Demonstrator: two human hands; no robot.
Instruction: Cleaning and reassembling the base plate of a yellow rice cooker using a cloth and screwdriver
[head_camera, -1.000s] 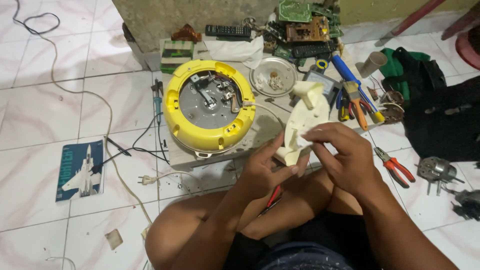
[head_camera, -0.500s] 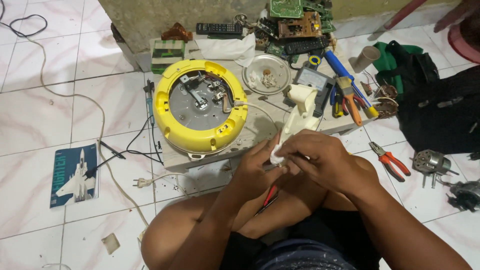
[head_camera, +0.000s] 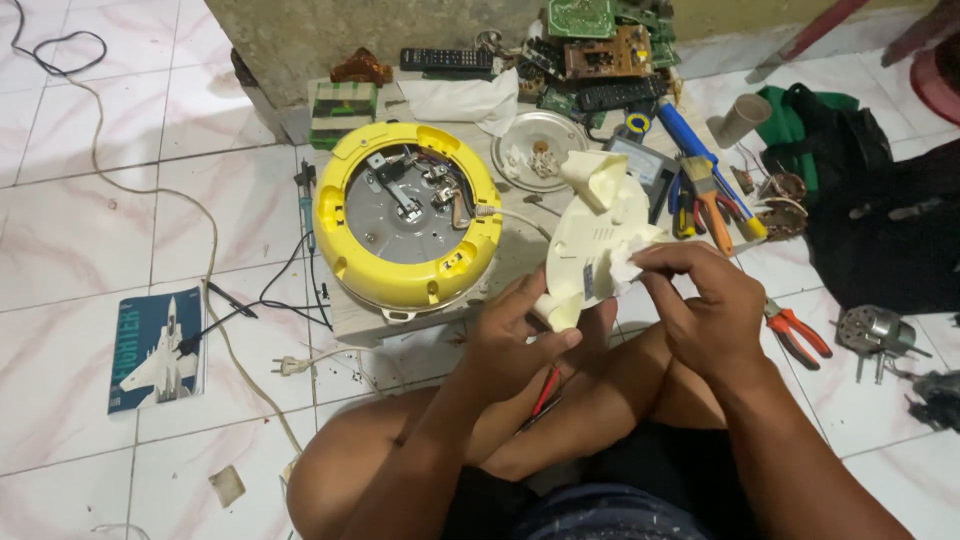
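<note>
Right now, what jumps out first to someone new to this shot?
The yellow round appliance base, open with its wiring and metal plate showing, sits on a low board left of centre. Just right of it, the left hand holds the lower end of a cream plastic cover while the right hand presses a white scrap against it. Behind lies a clutter of circuit boards and tools; orange-handled pliers lie on the tiles at right.

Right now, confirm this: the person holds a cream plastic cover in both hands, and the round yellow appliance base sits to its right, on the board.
Wrong side. In the head view the round yellow appliance base sits to the left of the cream plastic cover, on the board; left hand and right hand do hold the cover.
</note>
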